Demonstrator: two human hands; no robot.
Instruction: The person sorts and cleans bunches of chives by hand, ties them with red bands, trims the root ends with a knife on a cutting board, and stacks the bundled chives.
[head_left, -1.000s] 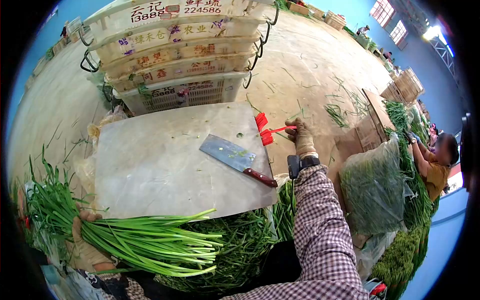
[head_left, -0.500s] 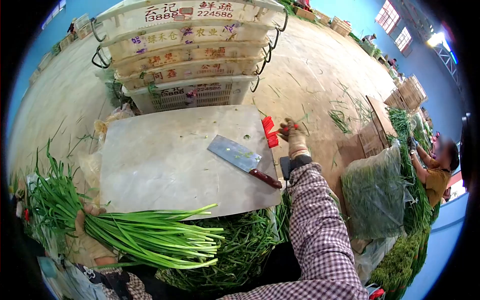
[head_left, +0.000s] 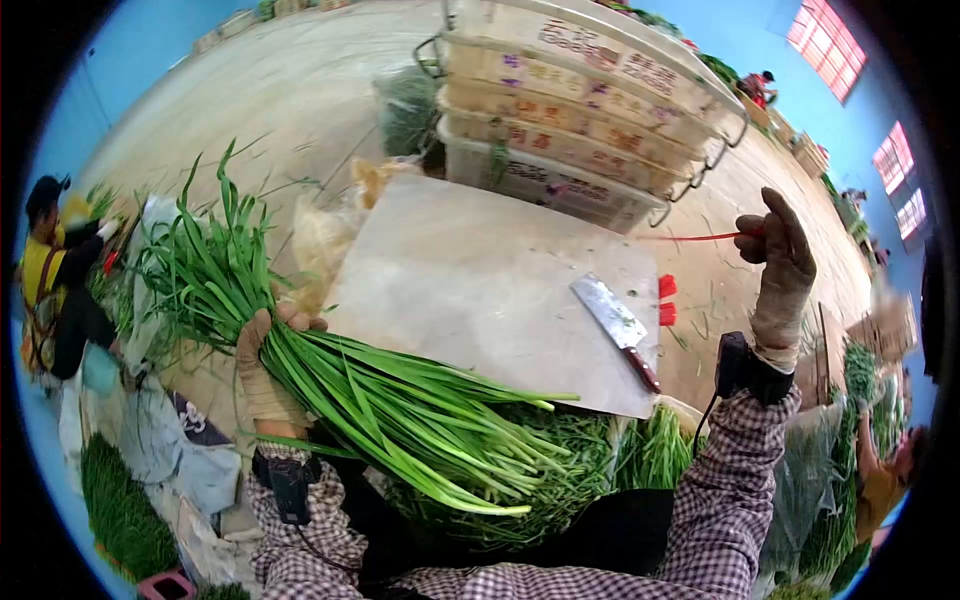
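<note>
Cleaver [head_left: 612, 315] lies on the surface [head_left: 470, 265] while the left hand [head_left: 258, 368] clasps long leafy greens [head_left: 385, 395] and the right hand [head_left: 783, 268] pinches a red strip [head_left: 700, 238].

The hall is evenly and brightly lit, and soft glare is cast on the counter [head_left: 480, 270]. Crate lettering is motion-blurred; edges are bowed and ringed in black.

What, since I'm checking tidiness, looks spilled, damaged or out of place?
Green scraps lie scattered on the floor around the board, as if dropped. The cleaver lies with its handle near the board's right edge, where it might get knocked. No damage shows.
</note>
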